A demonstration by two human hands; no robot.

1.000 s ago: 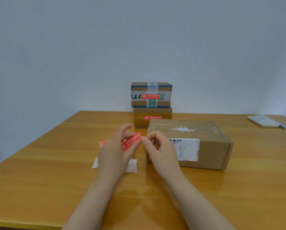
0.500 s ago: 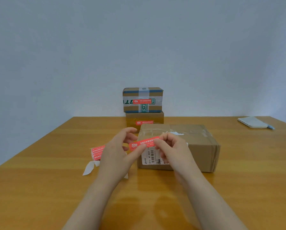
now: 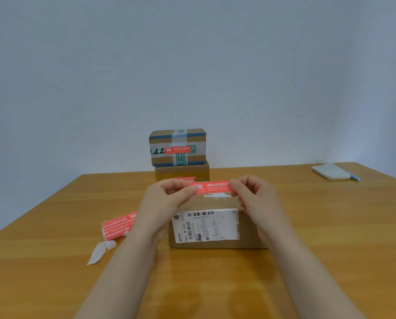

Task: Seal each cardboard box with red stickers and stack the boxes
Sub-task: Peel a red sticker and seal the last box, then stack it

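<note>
A brown cardboard box with a white shipping label on its near side stands on the wooden table in front of me. Above its top I hold a red sticker stretched flat: my left hand pinches its left end and my right hand pinches its right end. At the table's far edge two boxes are stacked, a taped box with a red sticker on a plain brown box that also bears a red sticker.
A sheet of red stickers lies left of the box, with peeled white backing strips beside it. A notebook with a blue pen lies at the far right of the table. A plain wall stands behind.
Both hands have carried the red sticker from left of the box to above its top, now held level and taut. The view has shifted so the box sits centred.
</note>
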